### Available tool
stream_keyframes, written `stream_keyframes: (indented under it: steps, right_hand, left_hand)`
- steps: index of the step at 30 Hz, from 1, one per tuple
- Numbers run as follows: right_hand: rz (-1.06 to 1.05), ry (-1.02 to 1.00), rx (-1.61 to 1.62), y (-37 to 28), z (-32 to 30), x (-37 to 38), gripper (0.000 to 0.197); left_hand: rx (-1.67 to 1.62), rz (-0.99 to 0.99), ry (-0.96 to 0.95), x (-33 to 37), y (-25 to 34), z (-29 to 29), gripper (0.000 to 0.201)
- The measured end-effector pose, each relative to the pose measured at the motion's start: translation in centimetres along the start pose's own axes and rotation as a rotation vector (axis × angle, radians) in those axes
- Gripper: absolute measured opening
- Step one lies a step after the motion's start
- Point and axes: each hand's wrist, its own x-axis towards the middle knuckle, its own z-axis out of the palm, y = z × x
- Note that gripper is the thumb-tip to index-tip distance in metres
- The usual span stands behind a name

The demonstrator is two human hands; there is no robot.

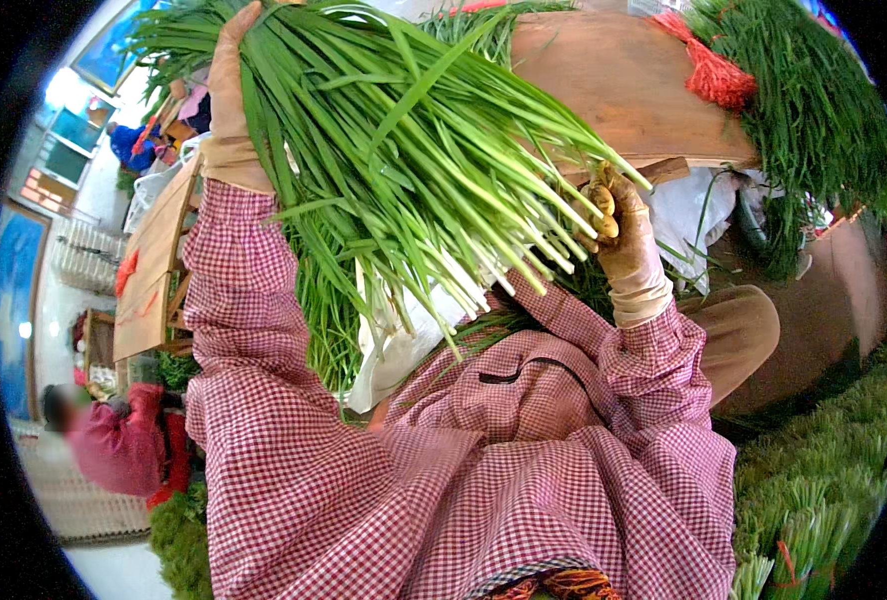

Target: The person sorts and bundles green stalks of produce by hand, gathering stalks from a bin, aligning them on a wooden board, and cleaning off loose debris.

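Observation:
A large loose bunch of garlic chives (404, 140) spreads across the upper middle, green leaves to the upper left and pale stem ends to the lower right. My left hand (232, 85), in a pale glove, is closed on the leafy side of the bunch, with most of its fingers hidden behind the leaves. At the stem-end side, my right hand (622, 235), in a glove stained yellowish at the fingertips, has its fingers curled and pinched at the outermost stems. More chives (332, 320) lie below the bunch, beside a white plastic sheet (404, 350) over my lap.
A brown wooden board (629, 85) lies ahead, with red ties (719, 75) at its right edge. Chives heap (814, 120) at the far right; tied bundles (824, 480) cover the lower right. Another person (119, 440) sits at the left near a wooden table (154, 270).

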Motion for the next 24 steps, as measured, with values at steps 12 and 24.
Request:
stream_keyframes:
  steps: [12, 24]
  right_hand:
    - [-0.196, -0.001, -0.474, -1.2, -2.2, 0.8, 0.037]
    - [-0.012, -0.275, -0.100, -0.8, 1.9, 2.2, 0.063]
  left_hand:
    - [-0.112, -0.022, 0.227, 3.1, 0.2, -3.5, 0.020]
    - [-0.120, 0.087, 0.156, 0.5, 1.1, -4.6, 0.025]
